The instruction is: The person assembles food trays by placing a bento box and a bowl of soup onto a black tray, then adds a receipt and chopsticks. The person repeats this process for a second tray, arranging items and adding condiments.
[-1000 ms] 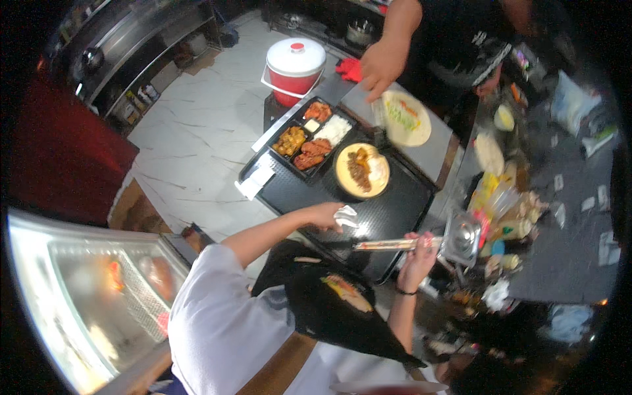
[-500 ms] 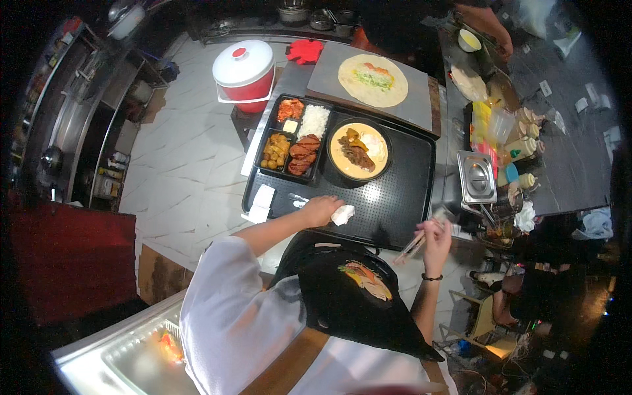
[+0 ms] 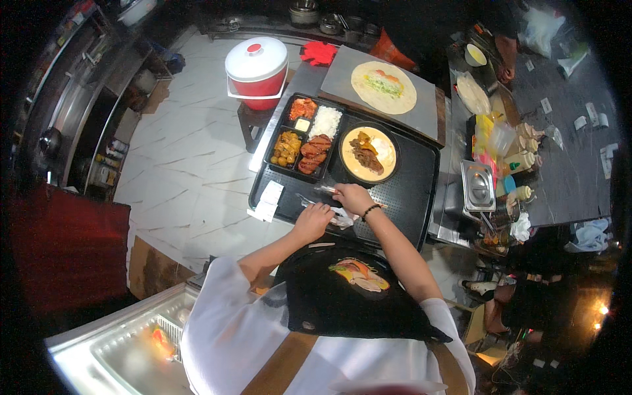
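I see both hands low on the black tray (image 3: 421, 197): left hand (image 3: 315, 220) curled on a crumpled white wrapper (image 3: 342, 218) near the tray's front edge, right hand (image 3: 353, 197) just beside it, fingers closed around thin chopsticks (image 3: 324, 189). Beyond them sit the round bowl (image 3: 368, 155) of meat and egg and the compartment box (image 3: 306, 136), while a tortilla (image 3: 384, 87) lies on the grey board (image 3: 336, 79) further back.

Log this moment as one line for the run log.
left hand: on black tray | right hand: holding chopsticks | round bowl, compartment box: on tray
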A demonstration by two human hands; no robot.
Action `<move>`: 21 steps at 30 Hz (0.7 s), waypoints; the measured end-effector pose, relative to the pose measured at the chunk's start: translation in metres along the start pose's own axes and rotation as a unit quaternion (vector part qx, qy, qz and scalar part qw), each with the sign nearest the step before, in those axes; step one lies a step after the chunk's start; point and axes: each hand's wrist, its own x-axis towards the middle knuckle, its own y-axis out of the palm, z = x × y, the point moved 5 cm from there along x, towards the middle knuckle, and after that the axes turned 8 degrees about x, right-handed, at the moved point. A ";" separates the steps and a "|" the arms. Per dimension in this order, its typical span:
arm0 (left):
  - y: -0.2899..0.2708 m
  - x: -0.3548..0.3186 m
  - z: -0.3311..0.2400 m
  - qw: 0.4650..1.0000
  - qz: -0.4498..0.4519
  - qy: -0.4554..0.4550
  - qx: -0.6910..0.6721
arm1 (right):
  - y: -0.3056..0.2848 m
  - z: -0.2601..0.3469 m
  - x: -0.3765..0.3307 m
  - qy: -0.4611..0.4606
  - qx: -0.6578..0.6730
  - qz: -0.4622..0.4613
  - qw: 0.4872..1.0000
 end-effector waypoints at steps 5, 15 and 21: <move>-0.020 -0.020 0.001 0.996 -0.066 -0.025 -0.050 | 0.017 0.016 0.020 -0.073 0.053 0.076 0.993; -0.032 -0.001 0.015 0.998 -0.025 -0.047 -0.025 | -0.010 -0.039 -0.047 0.033 0.027 -0.058 0.997; -0.017 0.026 0.017 0.999 0.044 0.012 0.026 | 0.001 -0.041 -0.065 0.001 0.056 -0.111 0.992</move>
